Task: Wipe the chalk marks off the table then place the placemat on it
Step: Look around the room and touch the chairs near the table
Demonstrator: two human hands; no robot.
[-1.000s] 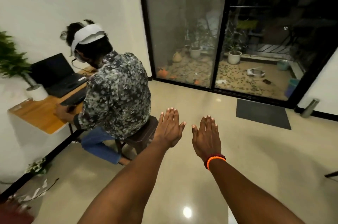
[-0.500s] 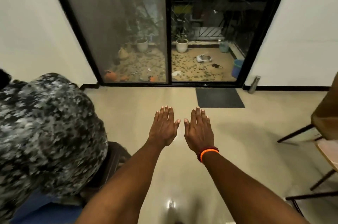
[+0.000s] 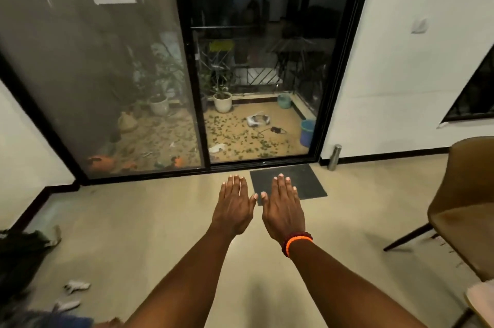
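Note:
My left hand [image 3: 233, 206] and my right hand [image 3: 284, 207] are stretched out side by side in front of me, palms down, fingers straight, holding nothing. An orange and dark bead bracelet sits on my right wrist. Both hands hover over a beige floor. At the lower right edge a pale corner of a table [image 3: 481, 299] peeks into view. No chalk marks, cloth or placemat can be seen.
A brown chair [image 3: 467, 204] with dark legs stands at the right. A dark doormat [image 3: 307, 180] lies before the sliding glass door [image 3: 197, 81]. A steel bottle [image 3: 335, 156] stands by the wall. A dark bag [image 3: 21, 255] and white scraps lie at the lower left.
The view has swung to the right: the seated person has slid out of sight at the left, and the chair has come further in. My hands stay flat and together.

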